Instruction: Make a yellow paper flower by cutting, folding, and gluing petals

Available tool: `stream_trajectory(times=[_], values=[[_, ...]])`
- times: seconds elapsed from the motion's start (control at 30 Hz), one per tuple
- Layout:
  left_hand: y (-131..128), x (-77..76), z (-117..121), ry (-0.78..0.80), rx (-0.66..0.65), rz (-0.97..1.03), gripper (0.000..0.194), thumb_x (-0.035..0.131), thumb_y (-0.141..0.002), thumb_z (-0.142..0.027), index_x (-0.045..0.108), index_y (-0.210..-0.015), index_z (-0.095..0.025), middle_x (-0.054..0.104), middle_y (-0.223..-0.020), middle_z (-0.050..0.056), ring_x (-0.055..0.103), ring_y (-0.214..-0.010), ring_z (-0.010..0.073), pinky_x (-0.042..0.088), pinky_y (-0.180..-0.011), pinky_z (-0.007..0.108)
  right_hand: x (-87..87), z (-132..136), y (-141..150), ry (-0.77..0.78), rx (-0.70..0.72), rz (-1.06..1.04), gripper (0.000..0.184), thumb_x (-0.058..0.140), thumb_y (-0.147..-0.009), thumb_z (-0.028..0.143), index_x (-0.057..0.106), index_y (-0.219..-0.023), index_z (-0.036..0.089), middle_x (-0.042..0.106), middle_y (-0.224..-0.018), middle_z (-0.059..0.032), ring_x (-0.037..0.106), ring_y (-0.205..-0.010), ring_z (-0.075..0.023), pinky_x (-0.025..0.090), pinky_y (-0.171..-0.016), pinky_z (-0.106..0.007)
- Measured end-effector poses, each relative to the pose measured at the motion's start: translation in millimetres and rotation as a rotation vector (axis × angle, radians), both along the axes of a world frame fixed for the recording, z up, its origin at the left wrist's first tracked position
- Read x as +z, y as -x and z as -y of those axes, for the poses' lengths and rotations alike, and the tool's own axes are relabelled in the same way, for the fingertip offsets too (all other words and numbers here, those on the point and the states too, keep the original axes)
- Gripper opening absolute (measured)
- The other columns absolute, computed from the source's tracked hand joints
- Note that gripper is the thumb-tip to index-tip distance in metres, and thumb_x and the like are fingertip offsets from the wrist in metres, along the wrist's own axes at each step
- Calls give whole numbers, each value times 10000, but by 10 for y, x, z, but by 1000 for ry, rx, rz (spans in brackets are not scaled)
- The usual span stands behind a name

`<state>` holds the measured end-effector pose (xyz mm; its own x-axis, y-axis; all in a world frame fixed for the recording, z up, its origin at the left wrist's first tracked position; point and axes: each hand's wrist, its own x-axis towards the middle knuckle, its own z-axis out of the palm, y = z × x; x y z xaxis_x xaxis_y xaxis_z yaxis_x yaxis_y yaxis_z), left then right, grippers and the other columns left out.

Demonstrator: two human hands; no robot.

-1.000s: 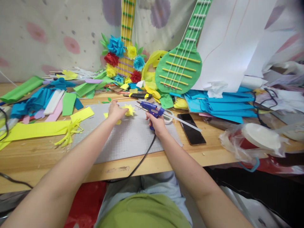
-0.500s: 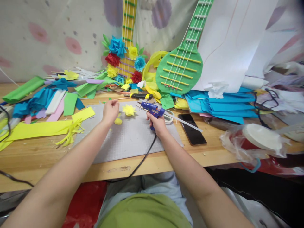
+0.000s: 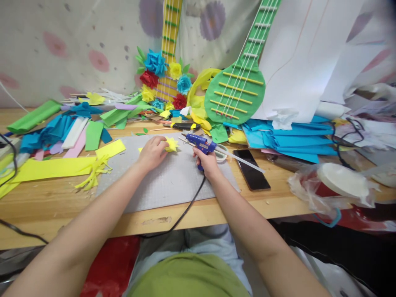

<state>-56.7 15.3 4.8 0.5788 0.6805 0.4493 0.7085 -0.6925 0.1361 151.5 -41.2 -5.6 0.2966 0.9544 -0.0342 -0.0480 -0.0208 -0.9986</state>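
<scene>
My right hand [image 3: 208,161] is wrapped round the handle of a blue hot glue gun [image 3: 202,143], its nozzle aimed left. A long pale glue stick [image 3: 244,160] sticks out of its back end. My left hand [image 3: 154,152] has its fingers curled on the left side of a yellow paper flower [image 3: 172,144], which lies on a grey cutting mat [image 3: 161,185]. Part of the flower and the fingertips are hidden. A bit of yellow paper peeps out to the left of that hand. Behind the glue gun, white-handled scissors [image 3: 222,153] are partly covered.
A phone [image 3: 253,170] lies right of the mat. Behind stand a green paper lute [image 3: 235,91] and a yellow one [image 3: 167,86] with paper flowers. Yellow strips [image 3: 52,169] and coloured crepe paper lie left; blue paper [image 3: 293,140] lies right. A black cord [image 3: 185,210] crosses the mat.
My left hand has moved right and down, from above the mat to the yellow flower, now covering part of it. My right hand holds the glue gun almost still.
</scene>
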Motion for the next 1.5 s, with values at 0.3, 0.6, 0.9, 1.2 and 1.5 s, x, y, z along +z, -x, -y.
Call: stream_trajectory(times=[0.3,0.6,0.9,1.2,1.5], values=[[-113,104,-13,268,178,493,94,529,-739,-259,569,-742,-174,600,-926,70,548,-932,192,410,-868,361,3,5,-4,11,3,-16,268,623,-622,420,564,-646,159,561,-582,26,388,-346,-30,315,-343,-174],[-200,74,208,1193,199,1557,59,559,-673,-166,573,-722,-137,651,-769,37,623,-727,123,499,-752,278,56,21,12,19,-10,-37,265,621,-605,419,564,-653,164,564,-567,33,381,-344,-31,315,-346,-178],[-184,102,288,1270,239,1592,175,461,-707,-114,611,-795,-96,670,-780,67,631,-719,131,530,-724,264,30,12,7,9,-5,-30,260,618,-614,419,564,-654,167,567,-567,31,383,-349,-34,319,-352,-180],[-279,232,323,1327,276,1583,261,600,-699,-335,503,-846,-143,636,-884,91,634,-771,175,529,-705,337,0,2,8,5,-2,-25,267,622,-613,420,568,-663,163,571,-576,32,388,-349,-34,326,-352,-179],[-297,94,359,833,294,1126,665,769,-452,-182,458,-1040,-186,578,-766,-23,595,-730,132,451,-721,267,49,17,11,3,-6,-24,255,610,-619,411,551,-614,163,554,-558,32,376,-345,-29,332,-357,-180]])
